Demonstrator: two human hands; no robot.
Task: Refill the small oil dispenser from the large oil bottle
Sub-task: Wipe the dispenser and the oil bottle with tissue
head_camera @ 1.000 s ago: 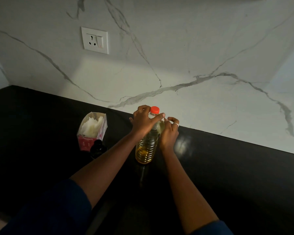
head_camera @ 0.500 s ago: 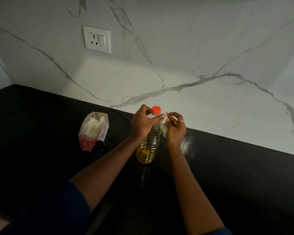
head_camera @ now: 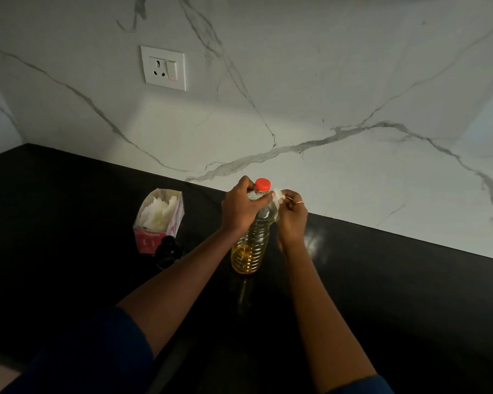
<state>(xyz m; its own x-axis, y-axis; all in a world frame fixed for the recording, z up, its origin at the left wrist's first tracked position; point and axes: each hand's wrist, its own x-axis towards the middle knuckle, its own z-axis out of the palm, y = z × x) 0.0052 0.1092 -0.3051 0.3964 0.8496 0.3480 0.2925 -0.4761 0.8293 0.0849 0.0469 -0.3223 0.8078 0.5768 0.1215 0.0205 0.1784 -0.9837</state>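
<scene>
The large oil bottle stands upright on the black counter, clear plastic with a red cap and yellow oil in its lower part. My left hand grips its shoulder just below the cap. My right hand is against the bottle's right side and pinches a small white tissue near the neck. The small oil dispenser, a dark bottle, stands to the left, close to my left forearm.
An open pink box of white tissues sits just behind the dispenser. A marble wall with a socket and switch rises behind the counter. The counter stretches dark to the left and right.
My right hand has come off the bottle's back and lifted slightly, now showing a white tissue pinched at the neck. The left hand keeps its grip. The view has shifted a little.
</scene>
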